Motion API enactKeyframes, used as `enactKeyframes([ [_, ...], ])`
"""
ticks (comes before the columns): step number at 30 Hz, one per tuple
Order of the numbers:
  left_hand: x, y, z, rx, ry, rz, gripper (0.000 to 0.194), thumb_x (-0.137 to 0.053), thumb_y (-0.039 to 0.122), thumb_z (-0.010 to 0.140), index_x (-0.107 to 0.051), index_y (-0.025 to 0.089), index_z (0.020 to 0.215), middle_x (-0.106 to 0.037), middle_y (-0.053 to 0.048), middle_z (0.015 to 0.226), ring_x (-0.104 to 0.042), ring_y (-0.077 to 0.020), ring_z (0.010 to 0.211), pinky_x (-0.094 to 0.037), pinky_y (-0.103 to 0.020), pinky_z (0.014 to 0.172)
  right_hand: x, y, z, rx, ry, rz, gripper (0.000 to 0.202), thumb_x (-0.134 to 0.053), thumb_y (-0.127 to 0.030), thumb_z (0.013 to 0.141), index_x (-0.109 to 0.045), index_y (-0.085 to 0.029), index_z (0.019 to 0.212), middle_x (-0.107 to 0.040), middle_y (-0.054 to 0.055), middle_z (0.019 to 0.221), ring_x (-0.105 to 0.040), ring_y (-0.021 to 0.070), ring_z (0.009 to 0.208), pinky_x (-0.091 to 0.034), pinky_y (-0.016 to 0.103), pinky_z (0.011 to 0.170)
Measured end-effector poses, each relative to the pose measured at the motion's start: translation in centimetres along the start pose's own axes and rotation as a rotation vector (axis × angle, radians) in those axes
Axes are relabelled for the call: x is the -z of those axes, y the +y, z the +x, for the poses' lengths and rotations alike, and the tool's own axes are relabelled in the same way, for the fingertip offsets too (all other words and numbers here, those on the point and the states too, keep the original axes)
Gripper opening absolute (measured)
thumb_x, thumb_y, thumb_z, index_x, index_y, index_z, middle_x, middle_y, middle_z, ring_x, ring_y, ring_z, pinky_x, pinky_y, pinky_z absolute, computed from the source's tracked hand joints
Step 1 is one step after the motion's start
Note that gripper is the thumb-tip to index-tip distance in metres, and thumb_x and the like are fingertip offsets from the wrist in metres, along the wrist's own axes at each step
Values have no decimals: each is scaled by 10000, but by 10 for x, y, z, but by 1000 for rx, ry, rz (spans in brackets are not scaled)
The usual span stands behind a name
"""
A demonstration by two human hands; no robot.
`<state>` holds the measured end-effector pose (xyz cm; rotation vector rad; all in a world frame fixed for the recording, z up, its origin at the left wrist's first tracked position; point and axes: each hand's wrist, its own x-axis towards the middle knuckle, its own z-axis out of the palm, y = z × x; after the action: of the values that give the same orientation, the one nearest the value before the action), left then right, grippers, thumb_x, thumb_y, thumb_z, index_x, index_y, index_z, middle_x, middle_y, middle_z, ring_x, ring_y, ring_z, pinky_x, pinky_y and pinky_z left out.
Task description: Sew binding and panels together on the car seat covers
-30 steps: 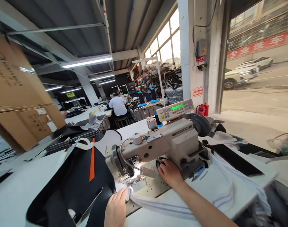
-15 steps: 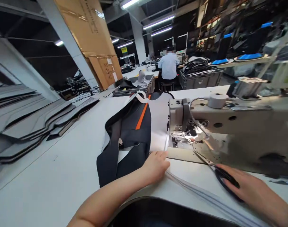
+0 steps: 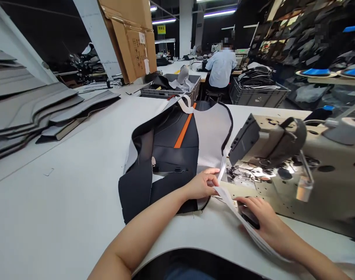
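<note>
My left hand (image 3: 203, 184) pinches a white strip (image 3: 229, 202) between thumb and fingers, beside the sewing machine's bed. From there the strip runs up to the edge of a black and grey fabric piece (image 3: 174, 161) with an orange stripe, and down past my right hand. My right hand (image 3: 265, 223) is wrapped round the black handles of scissors (image 3: 250, 217). Their blades point left toward the strip just below my left fingers and are partly hidden by it. Whether they touch it I cannot tell. My left forearm lies across the fabric's lower part.
On the right stands the sewing machine (image 3: 282, 144), its lamp lighting the needle area. Stacked grey panels (image 3: 55, 105) lie at the left of the white table (image 3: 63, 217). Behind are grey crates (image 3: 257, 97), a cardboard box (image 3: 136, 50) and a seated person (image 3: 222, 68).
My right hand has moved left with the scissors, up to the strip. My left hand has shifted slightly up and right and now pinches the strip. The view has turned right and downward.
</note>
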<state>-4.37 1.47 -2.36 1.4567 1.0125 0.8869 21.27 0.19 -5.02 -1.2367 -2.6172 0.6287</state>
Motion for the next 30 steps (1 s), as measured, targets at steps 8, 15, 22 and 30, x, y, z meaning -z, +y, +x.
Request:
enactKeyframes([
  [8, 7, -3, 3, 30, -96, -26, 233, -778, 254, 604, -631, 157, 756, -314, -81, 1448, -424, -268, 1245, -362, -373, 1015, 1, -1, -5, 43, 101, -93, 427, -576, -491, 771, -543, -243, 1117, -602, 89, 959, -553, 279, 894, -410, 418, 812],
  [15, 6, -1, 4, -15, -62, 105, 643, -777, 332, 606, -528, 197, 1183, -446, -82, 1325, -472, -252, 1182, -365, -384, 1019, 10, -16, 6, 106, 51, -178, 341, -551, -420, 814, -540, -252, 1110, -598, 84, 979, -558, 264, 885, -452, 390, 776],
  [22, 7, -9, 2, -64, -50, 218, 898, -759, 398, 603, -346, 231, 1383, -220, -103, 1472, -308, -296, 1319, -288, -420, 1080, 16, -35, 17, 203, -16, -293, 397, -398, -129, 770, -577, -285, 1089, -607, 35, 746, -582, 221, 699, -467, 309, 574],
  [30, 9, -5, -1, -31, 12, 103, 786, -723, 458, 670, -405, 225, 1350, -266, -95, 1449, -383, -275, 1257, -399, -379, 992, 8, -6, -20, -54, -6, -90, 289, -435, -387, 875, -641, -331, 1071, -688, 36, 1011, -650, 259, 902, -531, 308, 718],
])
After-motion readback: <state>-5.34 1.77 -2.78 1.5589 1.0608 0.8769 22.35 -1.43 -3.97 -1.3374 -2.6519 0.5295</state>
